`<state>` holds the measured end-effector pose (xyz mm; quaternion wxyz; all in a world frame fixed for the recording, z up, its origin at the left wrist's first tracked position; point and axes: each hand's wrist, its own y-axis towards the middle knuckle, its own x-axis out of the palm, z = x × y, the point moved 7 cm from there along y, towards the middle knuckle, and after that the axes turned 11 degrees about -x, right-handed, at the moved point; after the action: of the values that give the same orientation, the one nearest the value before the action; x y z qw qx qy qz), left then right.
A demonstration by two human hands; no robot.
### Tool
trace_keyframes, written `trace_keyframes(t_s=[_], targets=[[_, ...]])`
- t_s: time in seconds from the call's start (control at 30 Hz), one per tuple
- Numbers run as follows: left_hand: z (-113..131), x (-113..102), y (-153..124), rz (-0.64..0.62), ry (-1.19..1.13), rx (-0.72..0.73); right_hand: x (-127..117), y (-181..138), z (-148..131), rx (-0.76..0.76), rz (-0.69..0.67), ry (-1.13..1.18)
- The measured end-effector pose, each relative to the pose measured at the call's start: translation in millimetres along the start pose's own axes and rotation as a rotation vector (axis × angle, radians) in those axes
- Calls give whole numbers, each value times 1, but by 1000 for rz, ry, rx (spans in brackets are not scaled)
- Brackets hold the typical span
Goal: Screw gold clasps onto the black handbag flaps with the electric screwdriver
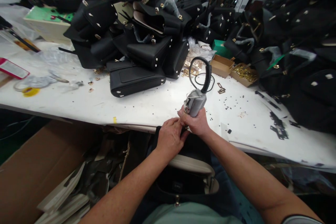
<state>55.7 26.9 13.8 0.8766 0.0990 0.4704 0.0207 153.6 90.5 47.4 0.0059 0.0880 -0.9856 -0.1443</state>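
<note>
My right hand [197, 120] is wrapped round a grey corded power tool [196, 103] that looks like an electric screwdriver. Its thick black cable loops up from the top, and its tip is hidden between my hands. A black handbag [194, 143] with a beige lining lies on my lap, its mouth open towards me. My left hand [172, 134] is closed on the bag's far edge, with fingertips close to the tool's lower end. Whether those fingers also hold a small part cannot be seen.
Several finished-looking black bags [138, 80] are piled along the back of the white table [168, 106]. Gold metal fittings fill a small carton [244, 73]. Dark bits and black strips [278, 126] lie at right. A large cardboard box [47, 161] with scraps stands below, left.
</note>
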Motion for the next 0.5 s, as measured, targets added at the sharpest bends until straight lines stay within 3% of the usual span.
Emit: trace_keyframes(t_s=[0.17, 0.3, 0.5], targets=[[0, -7, -3, -86, -12, 48, -5, 2, 1, 28, 75, 85], [-1, -16, -10, -80, 18, 108, -8, 10, -1, 23, 90, 176], [0, -19, -13, -44, 29, 127, -44, 24, -26, -79, 342, 233]])
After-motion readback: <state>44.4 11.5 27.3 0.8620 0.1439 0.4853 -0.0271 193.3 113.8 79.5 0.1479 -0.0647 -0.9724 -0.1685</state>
